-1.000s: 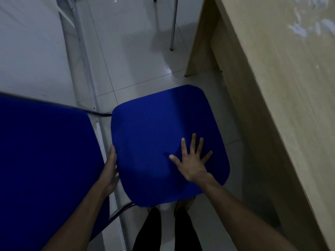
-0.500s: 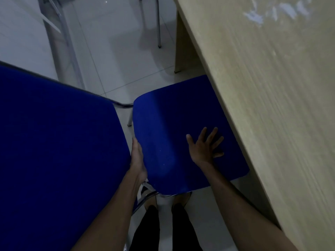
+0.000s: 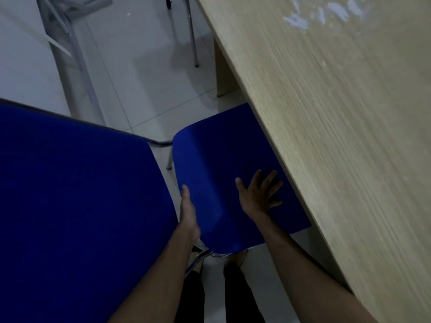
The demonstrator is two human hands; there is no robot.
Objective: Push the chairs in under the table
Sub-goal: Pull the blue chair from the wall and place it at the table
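Since the earlier frames the blue seat [image 3: 224,173] is sliding further toward the right of the frame, and its right edge is now lying hidden beneath the edge of the wooden table [image 3: 338,136]. One chair is being handled: its seat is sitting at the centre and its blue backrest [image 3: 77,206] is filling the lower left, so the chair is running left to right, front pointing at the table. Metal legs of a second chair [image 3: 192,36] are showing at the top centre. Two hands are working: the left hand [image 3: 189,215] is gripping the seat's left edge, fingers curled out of sight below, while the right hand [image 3: 258,194] is lying flat and spread on the seat beside the table. Pale glossy floor tiles [image 3: 144,73] are reflecting dim light, and a grey metal frame [image 3: 67,50] is standing at the upper left.
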